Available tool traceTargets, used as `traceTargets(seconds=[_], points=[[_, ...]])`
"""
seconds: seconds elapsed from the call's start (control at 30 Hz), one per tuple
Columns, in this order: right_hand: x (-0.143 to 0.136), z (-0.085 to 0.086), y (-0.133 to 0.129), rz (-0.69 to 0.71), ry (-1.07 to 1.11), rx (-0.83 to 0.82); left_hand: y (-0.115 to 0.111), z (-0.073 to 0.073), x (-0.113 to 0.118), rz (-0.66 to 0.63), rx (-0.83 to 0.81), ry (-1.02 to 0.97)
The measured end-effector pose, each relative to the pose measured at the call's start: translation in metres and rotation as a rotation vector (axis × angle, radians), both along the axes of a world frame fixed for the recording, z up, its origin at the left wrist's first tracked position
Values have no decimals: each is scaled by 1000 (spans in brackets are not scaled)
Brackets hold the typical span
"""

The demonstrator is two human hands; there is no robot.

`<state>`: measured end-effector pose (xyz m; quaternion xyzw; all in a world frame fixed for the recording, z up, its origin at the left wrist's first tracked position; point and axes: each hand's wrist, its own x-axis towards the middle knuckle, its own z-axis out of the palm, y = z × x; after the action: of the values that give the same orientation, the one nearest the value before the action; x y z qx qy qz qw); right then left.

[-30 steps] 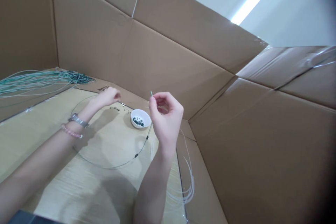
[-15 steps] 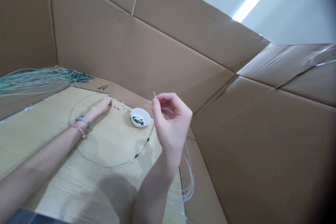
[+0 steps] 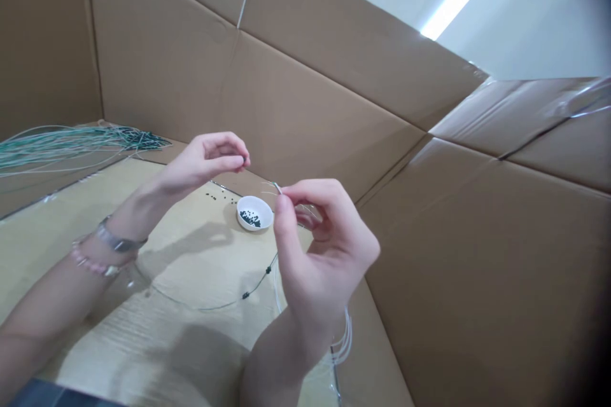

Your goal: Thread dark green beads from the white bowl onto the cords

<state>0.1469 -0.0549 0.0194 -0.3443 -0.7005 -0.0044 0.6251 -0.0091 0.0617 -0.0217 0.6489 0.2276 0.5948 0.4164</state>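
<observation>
My left hand is raised above the board, thumb and forefinger closed on a small black bead that barely shows at the fingertips. Facing it, my right hand pinches a thin cord, whose pale green tip sticks out past the thumb. The two hands are apart. Below, the green cord curves over the board, with small clusters of black beads threaded on it. Between and beneath the hands stands a white bowl with many black beads inside.
Loose black beads lie left of the bowl. A bundle of green and white cords rests at the far left. Coiled white cord hangs by the board's right edge. Cardboard walls surround the pale board.
My left hand has lifted off the board near the loose beads and come right, toward the right hand, with a bead in its fingertips. The right hand has tilted, its cord tip now leaning left.
</observation>
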Motion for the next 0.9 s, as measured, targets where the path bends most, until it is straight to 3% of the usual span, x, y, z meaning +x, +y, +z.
traceTargets(seconds=[0.07,0.13,0.27,0.5,0.9], points=[[-3,0,-5,-26,-4,36,-27,11,-1,-131,43,-163],[-5,-1,-7,-59,-18,64,-46,17,-1,-173,81,-233],[-10,-4,-9,-70,-45,86,-64,20,3,-238,109,-255],[-17,-6,-8,10,-22,159,-72,21,5,-355,87,-225],[-16,-6,-8,-11,-47,170,-74,22,7,-312,156,-203]])
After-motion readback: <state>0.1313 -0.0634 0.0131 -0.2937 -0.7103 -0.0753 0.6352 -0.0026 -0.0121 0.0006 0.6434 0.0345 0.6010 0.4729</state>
